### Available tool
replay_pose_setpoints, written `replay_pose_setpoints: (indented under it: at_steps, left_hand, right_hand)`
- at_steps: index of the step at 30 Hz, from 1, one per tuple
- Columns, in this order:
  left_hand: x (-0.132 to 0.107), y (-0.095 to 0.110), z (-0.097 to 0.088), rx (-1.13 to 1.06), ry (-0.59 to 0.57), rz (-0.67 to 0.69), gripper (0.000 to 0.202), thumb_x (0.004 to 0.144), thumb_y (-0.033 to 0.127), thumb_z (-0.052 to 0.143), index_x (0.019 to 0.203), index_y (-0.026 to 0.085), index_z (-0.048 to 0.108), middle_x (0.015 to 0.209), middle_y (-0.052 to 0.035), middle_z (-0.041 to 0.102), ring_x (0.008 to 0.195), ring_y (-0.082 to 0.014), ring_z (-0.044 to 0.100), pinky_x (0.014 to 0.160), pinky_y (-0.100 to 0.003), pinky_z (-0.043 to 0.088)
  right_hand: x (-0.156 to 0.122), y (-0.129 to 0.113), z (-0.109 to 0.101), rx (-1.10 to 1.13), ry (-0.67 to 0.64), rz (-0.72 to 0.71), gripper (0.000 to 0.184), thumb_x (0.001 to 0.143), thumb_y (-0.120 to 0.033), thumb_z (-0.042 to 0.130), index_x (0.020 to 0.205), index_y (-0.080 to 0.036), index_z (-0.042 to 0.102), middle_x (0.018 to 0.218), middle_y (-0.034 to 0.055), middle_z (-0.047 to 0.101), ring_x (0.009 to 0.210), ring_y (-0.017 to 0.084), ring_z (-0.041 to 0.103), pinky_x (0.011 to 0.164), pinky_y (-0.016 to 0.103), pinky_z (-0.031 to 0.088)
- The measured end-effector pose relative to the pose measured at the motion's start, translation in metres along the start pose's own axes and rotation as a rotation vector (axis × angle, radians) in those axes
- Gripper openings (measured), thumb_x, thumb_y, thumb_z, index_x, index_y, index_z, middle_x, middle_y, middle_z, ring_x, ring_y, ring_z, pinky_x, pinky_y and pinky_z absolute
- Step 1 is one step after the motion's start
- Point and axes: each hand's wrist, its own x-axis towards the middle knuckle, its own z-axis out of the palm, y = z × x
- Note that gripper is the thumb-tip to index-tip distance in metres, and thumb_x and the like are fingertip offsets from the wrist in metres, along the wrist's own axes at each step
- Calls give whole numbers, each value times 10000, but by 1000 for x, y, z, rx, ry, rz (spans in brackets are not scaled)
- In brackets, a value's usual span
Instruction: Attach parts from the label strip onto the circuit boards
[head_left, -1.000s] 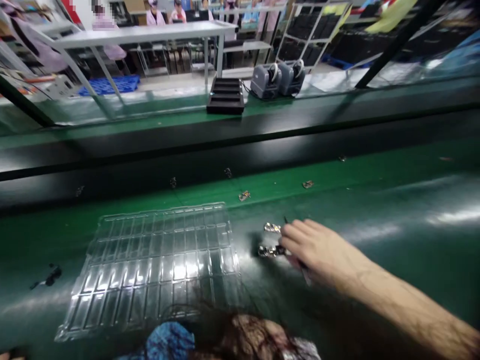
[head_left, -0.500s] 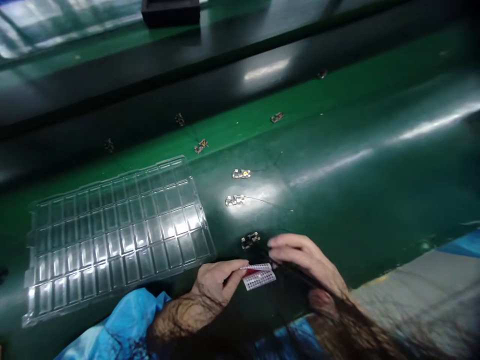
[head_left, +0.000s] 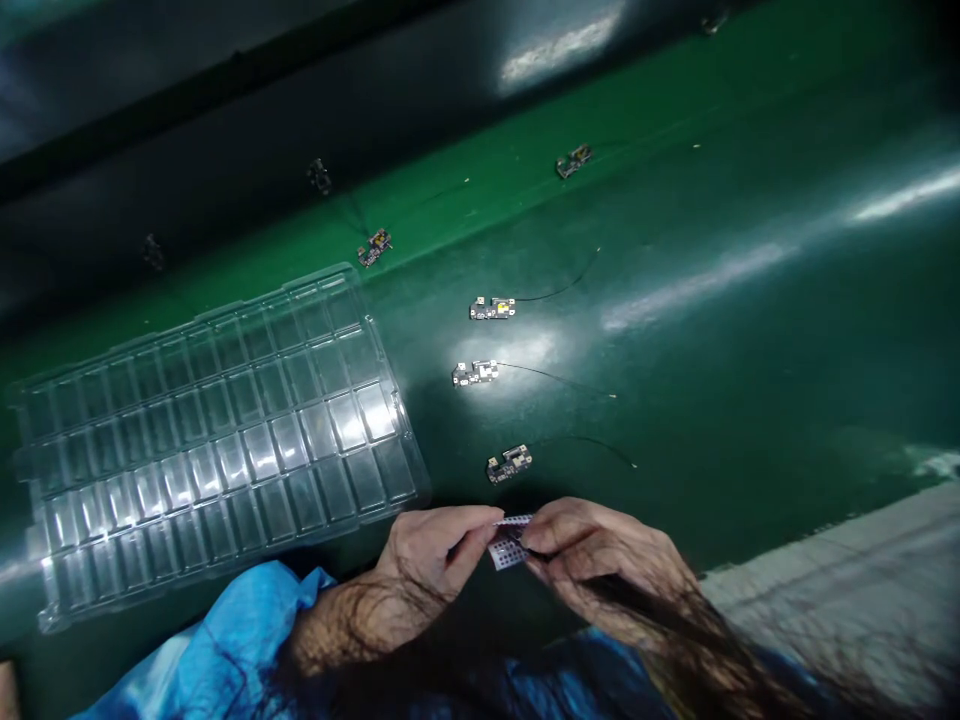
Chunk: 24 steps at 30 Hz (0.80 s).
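My left hand pinches the left edge of a small white sheet with rows of dark dots, which looks like a sticker sheet. Against the sheet's right side, my right hand has its thumb and fingers pressed together; what they pinch there is hidden. A small circuit board with a thin wire lies just beyond both hands. Two more boards of the same kind, a middle one and a farther one, rest behind it on the green mat, wires trailing right.
A clear plastic compartment tray lies on the green work surface at left. Farther back are more small boards, one left of centre and one to the right. Part of a person's skin shows at the bottom left corner.
My right hand has moved left from near the closest board to the dotted sheet, its fingers closing there. My left hand still holds the sheet. The view has tilted down somewhat.
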Motion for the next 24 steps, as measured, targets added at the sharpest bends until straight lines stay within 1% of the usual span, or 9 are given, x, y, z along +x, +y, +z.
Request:
replay_pose_setpoints:
  at_steps: [2,4,6,10,13,16,21,24]
  left_hand:
    - [1,0,0,5,-1,6,227,1012,241,540,940,167,743,803,2,802,668,-92,757,712,-78,572]
    - [1,0,1,4,-7,13,224,1013,237,538,949,165,740,806,2,803,666,-88,756,720,-77,571]
    - [1,-2,1,-1,-16,21,203,1006,230,549,962,171,738,806,6,803,653,-87,753,715,-78,574]
    - [0,-3,1,-6,-16,23,188,998,222,557,965,181,737,819,6,806,651,-103,756,697,-109,598]
    - [0,-2,0,-4,-24,20,176,993,216,565,971,186,737,830,9,808,660,-106,759,694,-114,602]
    - [1,-2,0,0,-20,18,182,1004,241,560,973,198,734,821,18,806,654,-103,757,677,-110,599]
    - [-1,-6,9,24,42,40,330,1058,383,449,954,209,710,783,33,797,614,-78,742,672,-78,577]
    - [-1,-5,11,56,69,50,312,1062,374,438,940,221,682,744,51,783,571,-68,724,637,-78,573]
  right_hand:
    - [1,0,1,12,7,-11,343,748,-52,751,903,-334,632,849,-34,771,720,204,774,653,291,700]
    - [1,1,2,22,13,-20,355,741,-38,749,908,-329,633,854,-31,772,725,200,775,653,285,699]
    - [0,3,2,11,12,-15,355,735,-36,752,893,-329,628,855,-30,775,698,201,772,610,277,694]
    - [-4,7,2,-24,7,4,334,723,-80,765,846,-356,624,848,-42,785,600,219,757,446,281,650]
    - [-5,9,3,-11,14,-3,348,724,-72,752,850,-363,611,845,-37,784,627,228,767,393,270,619]
    - [-5,10,2,6,3,3,370,720,-47,744,850,-366,608,836,-34,780,655,229,772,415,268,626]
    - [-5,8,0,50,22,63,387,695,-38,759,851,-373,645,806,-45,776,641,241,768,492,319,666]
    - [-1,7,0,124,58,53,397,682,-10,755,842,-355,643,800,-41,766,660,240,762,527,344,669]
